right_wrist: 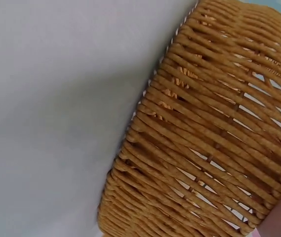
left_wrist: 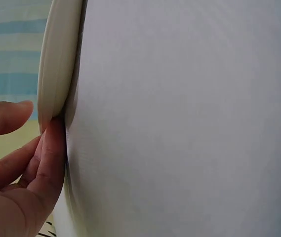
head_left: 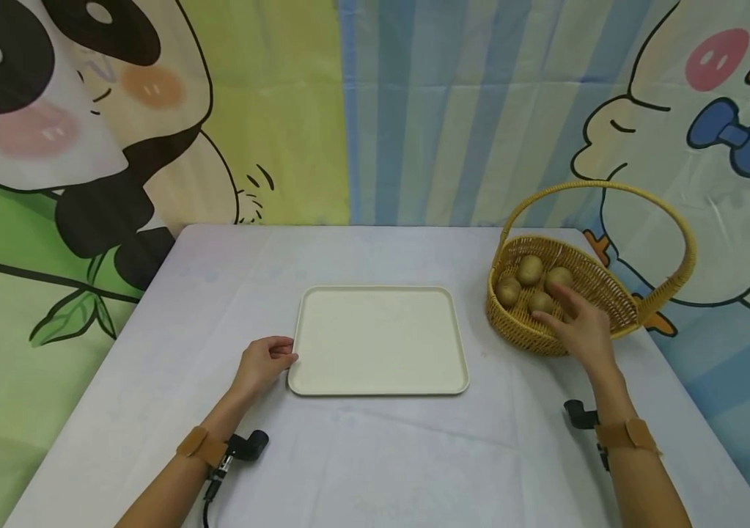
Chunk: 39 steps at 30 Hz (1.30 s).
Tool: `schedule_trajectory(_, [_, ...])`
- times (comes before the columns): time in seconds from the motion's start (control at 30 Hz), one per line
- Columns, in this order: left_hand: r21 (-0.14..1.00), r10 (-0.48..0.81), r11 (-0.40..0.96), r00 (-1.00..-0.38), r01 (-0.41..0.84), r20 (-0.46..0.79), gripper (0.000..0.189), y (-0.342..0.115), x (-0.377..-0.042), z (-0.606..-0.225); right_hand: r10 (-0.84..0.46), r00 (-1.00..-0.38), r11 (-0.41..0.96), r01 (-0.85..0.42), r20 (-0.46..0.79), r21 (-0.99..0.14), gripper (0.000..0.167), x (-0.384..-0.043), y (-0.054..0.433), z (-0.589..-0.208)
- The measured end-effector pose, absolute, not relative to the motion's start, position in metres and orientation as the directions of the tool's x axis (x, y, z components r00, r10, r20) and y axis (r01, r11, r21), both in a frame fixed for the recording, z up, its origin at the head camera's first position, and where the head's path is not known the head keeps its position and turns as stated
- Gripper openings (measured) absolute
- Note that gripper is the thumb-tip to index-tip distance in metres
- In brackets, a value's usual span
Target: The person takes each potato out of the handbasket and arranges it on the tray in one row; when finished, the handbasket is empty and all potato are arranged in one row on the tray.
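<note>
A wicker basket (head_left: 520,334) stands at the right of the worktop (head_left: 375,455), its arched handle (head_left: 670,290) rising over the right hand (head_left: 581,323). That hand dips inside, thumb and fingers parted near four brown round items (head_left: 530,270) (contact is hard to judge; the woven wall blocks the right wrist view). The left hand (head_left: 264,364), relaxed, touches the left edge of the cream tray (head_left: 381,341), which lies mid-worktop, apart from the basket. Behind hangs a cartoon-printed backdrop (head_left: 407,110).
</note>
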<state>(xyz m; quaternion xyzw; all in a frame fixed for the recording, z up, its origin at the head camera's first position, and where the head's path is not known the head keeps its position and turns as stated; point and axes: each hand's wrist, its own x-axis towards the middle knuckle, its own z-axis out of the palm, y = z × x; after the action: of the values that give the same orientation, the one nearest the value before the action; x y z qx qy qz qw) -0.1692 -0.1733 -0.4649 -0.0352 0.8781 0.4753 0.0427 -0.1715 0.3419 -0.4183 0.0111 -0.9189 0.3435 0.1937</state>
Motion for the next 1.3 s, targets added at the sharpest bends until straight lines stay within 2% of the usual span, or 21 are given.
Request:
schedule_trajectory(0.37, [0.799,-0.053,0.589,-0.992,-0.12,-0.111,0.027,-0.171,-0.174,-0.468,0.044,-0.964,0.787,-0.129,0.263,-0.603,0.059,-0.187,0.351,-0.408])
schedule_trajectory(0.73, [0.811,-0.045,0.571,-0.992,-0.125,-0.121,0.026,-0.171,-0.174,-0.471,-0.07,-0.998,0.85,-0.063,0.008,-0.523,0.064,-0.21,0.363,-0.402])
schedule_trajectory(0.83, [0.813,-0.043,0.57,-0.992,-0.123,-0.119,0.026,-0.171,-0.173,-0.471,-0.092,-0.995,0.877,-0.062,-0.039,-0.476,0.058,-0.215,0.364,-0.405])
schedule_trajectory(0.97, [0.813,-0.04,0.57,-0.993,-0.117,-0.116,0.026,-0.168,-0.172,-0.471,-0.113,-0.992,0.899,-0.075,-0.063,-0.43,0.055,-0.22,0.365,-0.408])
schedule_trajectory(1.13, [0.807,-0.039,0.579,-0.993,-0.114,-0.112,0.026,-0.167,-0.173,-0.47,-0.107,-0.992,0.91,-0.071,-0.067,-0.409,0.06,-0.223,0.365,-0.411])
schedule_trajectory(1.3, [0.805,-0.041,0.582,-0.993,-0.117,-0.115,0.026,-0.169,-0.173,-0.467,-0.096,-0.995,0.9,-0.083,-0.008,-0.429,0.056,-0.224,0.359,-0.405])
